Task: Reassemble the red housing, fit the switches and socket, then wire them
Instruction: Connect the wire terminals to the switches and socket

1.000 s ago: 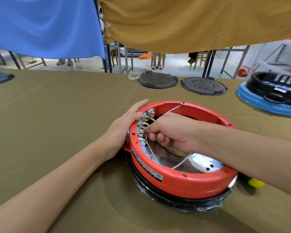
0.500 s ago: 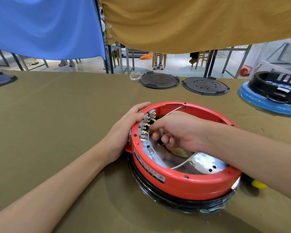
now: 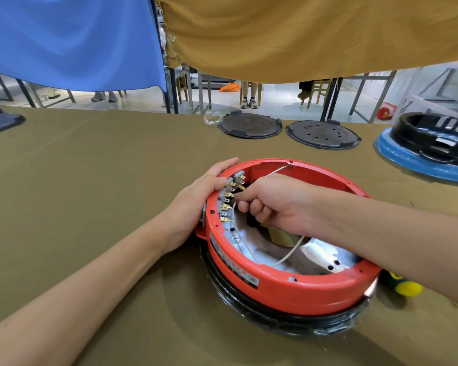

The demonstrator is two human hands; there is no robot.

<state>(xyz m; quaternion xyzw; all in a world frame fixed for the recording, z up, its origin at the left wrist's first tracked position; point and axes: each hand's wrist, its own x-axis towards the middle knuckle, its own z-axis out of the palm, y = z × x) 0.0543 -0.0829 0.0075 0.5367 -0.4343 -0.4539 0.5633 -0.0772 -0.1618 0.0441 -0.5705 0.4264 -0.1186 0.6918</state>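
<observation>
Now wiring: one hand braces the housing, the other works a wire at the terminals

Red housing (image 3: 288, 289) sits open side up on a black plastic-wrapped base (image 3: 288, 319), near the front middle of the bench (image 3: 77, 180). Switches and socket look already fitted: a row of grey blocks with brass terminals (image 3: 229, 196) runs along the inner left wall.

Left hand (image 3: 196, 204) lies against the outer left wall, fingers fairly straight along the rim, holding nothing. Likely there to stop the housing sliding while the other hand pushes.

Right hand (image 3: 273, 204) reaches inside, its grip curled tight, fingertips at the terminal row. It seems to pinch the end of a white wire (image 3: 288, 256), but the contact point is hidden by the fingers, so which terminal cannot be told. The wire loops down across the silver plate (image 3: 320, 256) in the floor. A second thin wire runs from the hand toward the far rim.

Judgement: wiring stage, a connector being pushed onto a tab; needs a straight push or the tab may bend.

Also on the bench: two dark round covers (image 3: 250, 126) at the far edge, a blue-and-black unit (image 3: 418, 157) far right, a yellow-green tool handle (image 3: 405, 285) just behind the right forearm.
</observation>
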